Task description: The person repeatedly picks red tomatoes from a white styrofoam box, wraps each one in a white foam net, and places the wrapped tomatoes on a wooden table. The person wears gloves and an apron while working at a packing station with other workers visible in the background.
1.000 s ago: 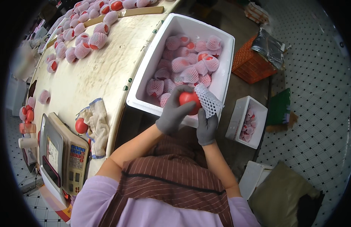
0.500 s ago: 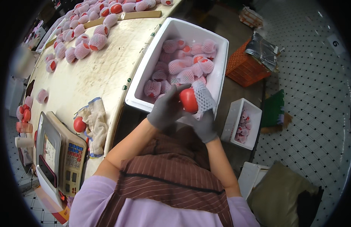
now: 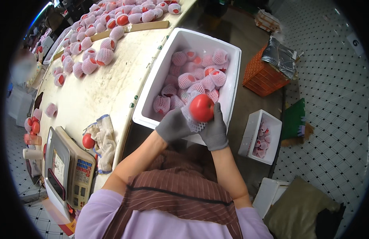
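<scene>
A red apple (image 3: 202, 107) sits between both grey-gloved hands, half inside a white foam net sleeve (image 3: 191, 121). My left hand (image 3: 173, 126) cups the sleeve and fruit from the left. My right hand (image 3: 214, 129) grips them from the right and below. Both hands are held over the near rim of a white foam box (image 3: 154, 85) that holds several apples wrapped in pink net sleeves (image 3: 196, 75).
The cream table (image 3: 93, 95) carries several more wrapped apples (image 3: 93, 59) at the far left, a wooden strip (image 3: 132, 30), a cloth (image 3: 105, 139) with a bare apple (image 3: 88, 141), and a weighing scale (image 3: 67, 171). An orange crate (image 3: 264, 75) and a small white box (image 3: 260, 137) stand on the floor.
The net sleeve has gone from beside the apple to around its lower half. The hands have turned the fruit and dropped slightly toward me.
</scene>
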`<state>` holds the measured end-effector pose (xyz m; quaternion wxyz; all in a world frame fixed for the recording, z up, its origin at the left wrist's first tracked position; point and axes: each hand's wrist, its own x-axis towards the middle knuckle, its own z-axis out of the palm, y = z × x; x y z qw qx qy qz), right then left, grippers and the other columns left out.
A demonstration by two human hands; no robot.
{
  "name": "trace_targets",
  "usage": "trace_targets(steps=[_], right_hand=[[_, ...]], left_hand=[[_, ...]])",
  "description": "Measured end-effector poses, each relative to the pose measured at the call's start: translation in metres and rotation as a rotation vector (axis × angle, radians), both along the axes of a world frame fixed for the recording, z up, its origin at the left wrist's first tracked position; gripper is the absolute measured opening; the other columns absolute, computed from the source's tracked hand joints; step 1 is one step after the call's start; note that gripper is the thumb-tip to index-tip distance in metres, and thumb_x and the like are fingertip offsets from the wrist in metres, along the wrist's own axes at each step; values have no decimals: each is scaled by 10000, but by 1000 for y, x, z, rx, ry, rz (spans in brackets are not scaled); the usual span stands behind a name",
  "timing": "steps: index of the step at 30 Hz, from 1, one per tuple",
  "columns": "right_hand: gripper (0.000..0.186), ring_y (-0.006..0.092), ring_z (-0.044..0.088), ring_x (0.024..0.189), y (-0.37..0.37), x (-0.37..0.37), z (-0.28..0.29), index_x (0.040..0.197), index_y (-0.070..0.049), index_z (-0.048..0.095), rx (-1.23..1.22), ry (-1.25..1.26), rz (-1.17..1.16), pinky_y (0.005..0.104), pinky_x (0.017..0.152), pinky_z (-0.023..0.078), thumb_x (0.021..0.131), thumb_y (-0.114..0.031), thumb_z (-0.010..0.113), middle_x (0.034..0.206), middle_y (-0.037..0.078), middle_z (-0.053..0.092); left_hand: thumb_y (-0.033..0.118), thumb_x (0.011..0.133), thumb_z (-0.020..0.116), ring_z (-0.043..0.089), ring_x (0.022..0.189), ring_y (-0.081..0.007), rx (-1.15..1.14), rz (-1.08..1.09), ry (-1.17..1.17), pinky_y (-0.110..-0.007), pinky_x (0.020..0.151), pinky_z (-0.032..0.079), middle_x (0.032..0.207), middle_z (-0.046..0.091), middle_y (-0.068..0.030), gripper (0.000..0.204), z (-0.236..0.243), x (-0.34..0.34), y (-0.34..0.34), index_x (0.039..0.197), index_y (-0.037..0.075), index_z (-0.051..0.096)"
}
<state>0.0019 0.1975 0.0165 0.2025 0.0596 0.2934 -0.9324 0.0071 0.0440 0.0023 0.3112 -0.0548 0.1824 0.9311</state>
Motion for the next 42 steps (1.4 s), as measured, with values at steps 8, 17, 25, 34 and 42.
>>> trace_targets(steps=[8, 17, 25, 34, 42], right_hand=[[614, 174, 563, 1013, -3, -14, 2, 1191, -24, 482, 474, 162, -163, 311, 865, 488, 889, -556, 536, 1139, 97, 544], [596, 152, 551, 935, -1, -32, -29, 1158, -18, 471, 693, 150, -177, 295, 832, 479, 829, -471, 675, 1037, 83, 565], [304, 208, 552, 1021, 7, -34, -105, 1213, -32, 443, 479, 203, -263, 329, 848, 477, 947, -178, 471, 1115, 100, 530], [533, 166, 618, 786, 12, -19, -21, 1315, -48, 430, 523, 262, 45, 280, 619, 498, 987, -464, 372, 969, 101, 604], [351, 148, 620, 737, 26, -22, -51, 1155, -10, 536, 644, 103, 9, 262, 614, 502, 995, -305, 434, 900, 75, 620]], left_hand=[[177, 898, 575, 589, 869, -164, -747, 224, 356, -292, 739, 509, 959, 578, -68, 306, -38, -33, -3, 1164, 33, 535], [130, 902, 587, 598, 759, -124, -969, 486, 176, -253, 686, 513, 904, 592, -41, 177, -34, -22, 14, 1046, 29, 569], [227, 661, 823, 500, 1083, -316, -1766, 576, 1336, -415, 898, 444, 1156, 489, -200, 637, 35, -8, 22, 1205, 42, 548], [160, 788, 625, 586, 987, -242, -595, 179, 368, -323, 877, 482, 1082, 571, -116, 461, 65, -108, -46, 1224, 56, 516], [534, 850, 599, 585, 1011, -298, -497, 740, 383, -408, 905, 485, 1070, 590, -180, 641, 90, -365, -219, 1236, 34, 491]])
